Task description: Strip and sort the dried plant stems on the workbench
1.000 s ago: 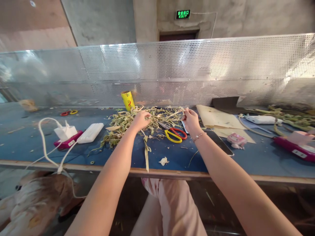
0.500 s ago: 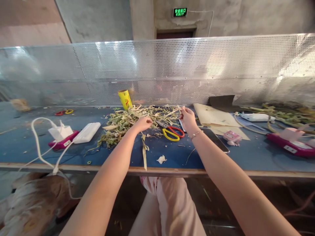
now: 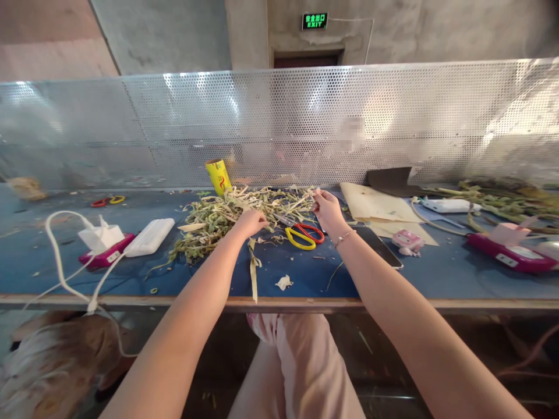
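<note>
A loose heap of dried plant strips and leaves (image 3: 213, 218) lies on the blue table in front of me. My left hand (image 3: 253, 222) hovers at its near right edge with the fingers curled closed; what they hold, if anything, is hidden. At the heap's right end, my right hand (image 3: 326, 210) pinches what looks like a pale dried plant strip (image 3: 307, 201). Between the hands rest scissors (image 3: 304, 237) with one yellow and one red handle, blades pointing into the heap. Below my left hand, a longer dry strip (image 3: 254, 276) reaches toward the table edge.
A yellow tube (image 3: 218, 176) stands behind the heap, before a perforated metal screen (image 3: 174, 128). To the left are a power strip (image 3: 107, 256), a white power bank (image 3: 151, 237) and cables. On the right lie a phone (image 3: 379, 247), paper sheets (image 3: 371, 203) and a pink figure (image 3: 407, 241).
The whole view has shifted slightly, so things appear a little further left. Both hands keep nearly the same places and closed poses; the scissors and heap look unchanged.
</note>
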Demonstrator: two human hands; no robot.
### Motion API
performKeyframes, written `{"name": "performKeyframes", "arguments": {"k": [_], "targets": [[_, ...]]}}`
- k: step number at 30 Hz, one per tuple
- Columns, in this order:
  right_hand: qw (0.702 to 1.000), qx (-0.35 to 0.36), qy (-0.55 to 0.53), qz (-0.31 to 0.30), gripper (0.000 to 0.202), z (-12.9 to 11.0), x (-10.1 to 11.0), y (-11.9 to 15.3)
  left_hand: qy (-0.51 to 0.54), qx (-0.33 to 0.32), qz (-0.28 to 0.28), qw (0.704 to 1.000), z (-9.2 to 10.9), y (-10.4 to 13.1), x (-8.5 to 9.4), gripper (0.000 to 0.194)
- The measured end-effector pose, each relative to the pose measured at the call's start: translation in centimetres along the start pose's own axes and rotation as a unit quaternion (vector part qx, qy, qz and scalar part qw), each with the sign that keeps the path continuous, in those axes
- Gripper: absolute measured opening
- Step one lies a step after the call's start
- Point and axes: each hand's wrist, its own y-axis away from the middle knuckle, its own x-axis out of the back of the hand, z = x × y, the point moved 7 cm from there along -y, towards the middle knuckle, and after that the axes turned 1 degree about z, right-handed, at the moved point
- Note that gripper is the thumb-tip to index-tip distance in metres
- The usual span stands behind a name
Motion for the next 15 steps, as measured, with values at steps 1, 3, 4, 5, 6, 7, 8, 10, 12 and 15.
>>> {"name": "performKeyframes", "arguments": {"k": [1,3,4,5,6,7,8,10,12,15], "targets": [[1.000,0.000,0.001,-0.001,0.016,0.0,0.0,0.0,-0.012,-0.004,-0.004,1.000,0.1,0.0,-0.1,0.016],[1.000,0.000,0.002,-0.002,0.016,0.1,0.0,0.0,-0.025,-0.001,0.007,1.000,0.2,0.1,0.3,0.019],[1.000,0.000,0.003,-0.001,0.016,0.1,0.0,-0.1,-0.026,0.008,0.023,0.999,0.1,0.1,0.7,0.020],[1.000,0.001,0.003,0.000,0.017,0.2,0.0,-0.1,-0.026,0.019,0.045,0.998,0.0,0.2,1.3,0.021],[1.000,0.001,0.004,-0.001,0.017,0.2,0.0,-0.1,-0.025,0.030,0.072,0.997,-0.2,0.3,1.9,0.022],[1.000,0.002,0.005,-0.002,0.018,0.2,0.0,-0.1,-0.024,0.040,0.102,0.994,-0.3,0.4,2.5,0.022],[1.000,0.003,0.007,-0.004,0.018,0.2,0.0,-0.1,-0.022,0.046,0.131,0.990,-0.3,0.5,3.0,0.021],[1.000,0.004,0.014,-0.008,0.019,0.2,0.0,-0.1,-0.011,0.050,0.185,0.981,-0.4,0.7,3.9,0.018],[1.000,0.003,0.020,-0.010,0.020,0.3,0.0,-0.2,0.017,0.053,0.242,0.969,-0.7,0.9,4.7,0.017],[1.000,0.001,0.017,-0.004,0.019,0.4,0.0,-0.1,0.094,0.086,0.339,0.932,-2.2,1.3,5.7,0.015]]}}
